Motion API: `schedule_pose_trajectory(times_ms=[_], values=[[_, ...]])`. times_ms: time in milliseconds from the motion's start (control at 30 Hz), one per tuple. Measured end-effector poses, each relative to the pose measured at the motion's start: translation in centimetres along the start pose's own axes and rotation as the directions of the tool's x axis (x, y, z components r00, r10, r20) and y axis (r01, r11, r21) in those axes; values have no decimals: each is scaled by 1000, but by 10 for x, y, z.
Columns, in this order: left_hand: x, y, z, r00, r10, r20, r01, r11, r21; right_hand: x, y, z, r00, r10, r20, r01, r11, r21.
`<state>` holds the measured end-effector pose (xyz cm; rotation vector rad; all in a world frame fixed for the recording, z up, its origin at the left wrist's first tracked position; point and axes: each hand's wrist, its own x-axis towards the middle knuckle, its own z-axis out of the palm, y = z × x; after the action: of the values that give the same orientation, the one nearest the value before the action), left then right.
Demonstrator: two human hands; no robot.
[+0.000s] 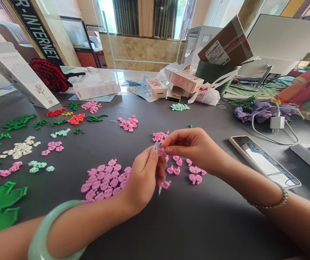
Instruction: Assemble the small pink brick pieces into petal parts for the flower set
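Observation:
My left hand [145,175] is closed around a small pink piece [160,152], held up at its thumb and fingertips above the dark table [193,224]. My right hand [190,148] pinches at the same pink piece from the right, its thumb and index finger pressed together. Behind the hands lies a small heap of pink pieces [159,137]. Larger pink petal-like pieces [107,180] spread out left of my left hand, partly hidden by it. Small joined pink pieces [195,178] lie under and beside my right hand.
Green, white, red and pink piles cover the left side, with large green leaf pieces [0,202] at the near left. A phone [263,162], a white charger [277,122] and purple flowers [263,110] lie right. Boxes [156,88] and a plastic bag [206,94] stand behind.

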<state>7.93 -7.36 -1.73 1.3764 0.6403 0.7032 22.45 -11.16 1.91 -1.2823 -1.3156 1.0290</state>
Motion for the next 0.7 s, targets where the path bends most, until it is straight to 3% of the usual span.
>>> schedule_pose_trajectory(times_ms=[267,467,567,700], values=[[-4,2,0,995,90,-31,-80,967,243,-1,-3,-1,1000,17,17,-15,995,-98],[-9,3,-3,936,351,30,-299,746,596,-5,-7,0,997,68,33,-64,992,-109],[-10,2,-5,892,445,76,-377,642,668,-8,-8,3,1000,30,-6,-30,985,-169],[-10,0,-5,866,486,118,-426,591,685,-10,-7,7,999,-6,-49,-4,977,-211]])
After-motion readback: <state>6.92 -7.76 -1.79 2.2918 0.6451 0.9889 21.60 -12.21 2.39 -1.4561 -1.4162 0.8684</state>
